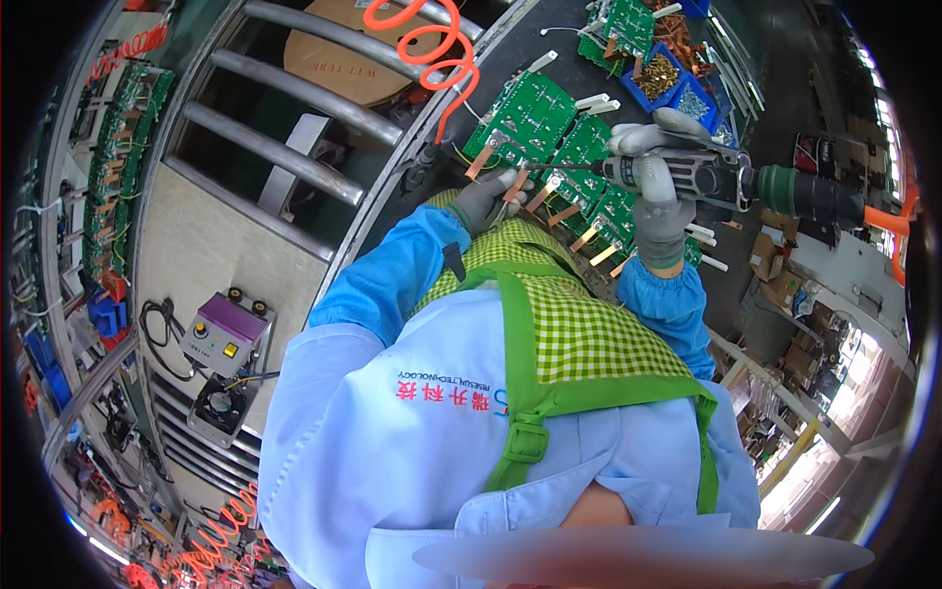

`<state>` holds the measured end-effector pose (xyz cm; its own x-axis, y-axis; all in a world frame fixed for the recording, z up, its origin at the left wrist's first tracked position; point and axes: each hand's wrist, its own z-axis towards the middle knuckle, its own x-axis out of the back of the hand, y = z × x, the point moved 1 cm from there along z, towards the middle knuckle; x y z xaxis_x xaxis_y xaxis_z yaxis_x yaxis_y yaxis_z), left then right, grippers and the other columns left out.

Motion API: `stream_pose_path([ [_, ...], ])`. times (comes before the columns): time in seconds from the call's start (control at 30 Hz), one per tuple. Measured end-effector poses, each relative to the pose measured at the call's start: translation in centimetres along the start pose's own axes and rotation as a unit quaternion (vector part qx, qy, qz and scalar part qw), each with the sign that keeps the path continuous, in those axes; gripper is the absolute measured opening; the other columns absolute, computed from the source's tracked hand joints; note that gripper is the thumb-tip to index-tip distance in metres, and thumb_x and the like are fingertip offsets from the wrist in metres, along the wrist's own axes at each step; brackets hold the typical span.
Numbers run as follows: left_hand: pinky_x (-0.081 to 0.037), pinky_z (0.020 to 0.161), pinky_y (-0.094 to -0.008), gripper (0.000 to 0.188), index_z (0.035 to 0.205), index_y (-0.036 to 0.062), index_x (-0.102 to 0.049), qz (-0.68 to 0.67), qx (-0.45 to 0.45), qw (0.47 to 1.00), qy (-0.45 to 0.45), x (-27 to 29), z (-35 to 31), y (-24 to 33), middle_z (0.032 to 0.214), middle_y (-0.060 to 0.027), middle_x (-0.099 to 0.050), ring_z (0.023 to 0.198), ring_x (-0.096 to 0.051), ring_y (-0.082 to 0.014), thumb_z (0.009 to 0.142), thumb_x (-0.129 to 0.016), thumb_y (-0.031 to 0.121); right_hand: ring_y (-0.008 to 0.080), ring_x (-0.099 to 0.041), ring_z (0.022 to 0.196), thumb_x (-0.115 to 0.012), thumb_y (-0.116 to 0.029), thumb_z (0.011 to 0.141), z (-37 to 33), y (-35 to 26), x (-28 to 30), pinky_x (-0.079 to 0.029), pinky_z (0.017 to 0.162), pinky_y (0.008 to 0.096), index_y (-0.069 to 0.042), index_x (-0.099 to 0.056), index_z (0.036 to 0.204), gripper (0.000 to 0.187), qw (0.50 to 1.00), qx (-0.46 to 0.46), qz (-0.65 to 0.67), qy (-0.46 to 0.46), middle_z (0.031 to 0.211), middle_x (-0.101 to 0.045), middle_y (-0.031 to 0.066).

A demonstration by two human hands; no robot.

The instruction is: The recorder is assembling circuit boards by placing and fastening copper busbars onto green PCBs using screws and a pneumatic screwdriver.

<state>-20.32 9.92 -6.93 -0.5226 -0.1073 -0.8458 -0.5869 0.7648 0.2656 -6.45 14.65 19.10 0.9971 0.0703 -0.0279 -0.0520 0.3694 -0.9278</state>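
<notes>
Circuit boards, green and fitted with copper tabs, are laid in a row on the dark tabletop, just beyond the person's apron. Next in size, a powered screwdriver with a grey body and a green rear section is gripped in the right hand, whose grey-gloved fingers are wrapped around its body; its tip is pointed left, over the boards. A coiled orange air hose is hung above the left end of the row. The left hand, also gloved, is pressed on the near edge of the boards, with a copper tab seen at its fingertips; whether the tab is pinched cannot be told. Blue bins of small metal parts are set behind the boards.
</notes>
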Motion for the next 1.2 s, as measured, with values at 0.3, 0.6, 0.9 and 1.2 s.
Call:
stream_pose_path([
  [0.3,-0.048,0.062,-0.027,0.035,0.115,0.0006,-0.05,-0.004,-0.054,0.999,0.005,-0.3,0.4,-1.2,0.103,-0.0128,-0.057,0.073,-0.055,-0.014,0.092,-0.049,0.027,0.0236,-0.06,0.076,-0.058,-0.012,0.079,0.1,-0.1,-0.7,-0.051,0.074,0.0395,0.001,-0.046,0.107,0.033,1.0,-0.009,-0.023,-0.006,0.083,-0.06,0.0124],
  [0.6,-0.049,0.065,-0.0278,0.032,0.114,0.0036,-0.054,0.017,-0.036,0.999,-0.002,0.4,0.7,-0.9,0.101,-0.0102,-0.06,0.076,-0.057,-0.0133,0.092,-0.051,0.026,0.0231,-0.061,0.078,-0.059,-0.013,0.08,0.1,-0.3,-1.0,-0.052,0.073,0.0368,0.001,-0.045,0.109,0.035,0.999,-0.027,-0.022,0.007,0.083,-0.06,0.0124],
  [0.9,-0.05,0.07,-0.028,0.039,0.121,-0.0007,-0.047,-0.015,0.051,0.998,0.013,0.0,0.0,0.5,0.105,-0.0121,-0.058,0.085,-0.058,-0.0161,0.092,-0.05,0.024,0.0232,-0.059,0.075,-0.056,-0.011,0.079,0.1,-0.2,0.7,-0.051,0.072,0.0377,0.005,-0.044,0.116,0.042,1.0,0.016,-0.002,0.023,0.083,-0.061,0.0114],
  [1.2,-0.049,0.068,-0.0277,0.043,0.129,0.0035,-0.041,0.157,0.111,0.981,0.024,0.8,2.0,-1.8,0.102,-0.0091,-0.058,0.085,-0.058,-0.0152,0.091,-0.052,0.022,0.0253,-0.058,0.077,-0.056,-0.014,0.079,-1.3,-2.5,4.5,-0.048,0.075,0.042,0.005,-0.045,0.115,0.042,0.996,0.054,-0.016,0.075,0.083,-0.061,0.0116],
])
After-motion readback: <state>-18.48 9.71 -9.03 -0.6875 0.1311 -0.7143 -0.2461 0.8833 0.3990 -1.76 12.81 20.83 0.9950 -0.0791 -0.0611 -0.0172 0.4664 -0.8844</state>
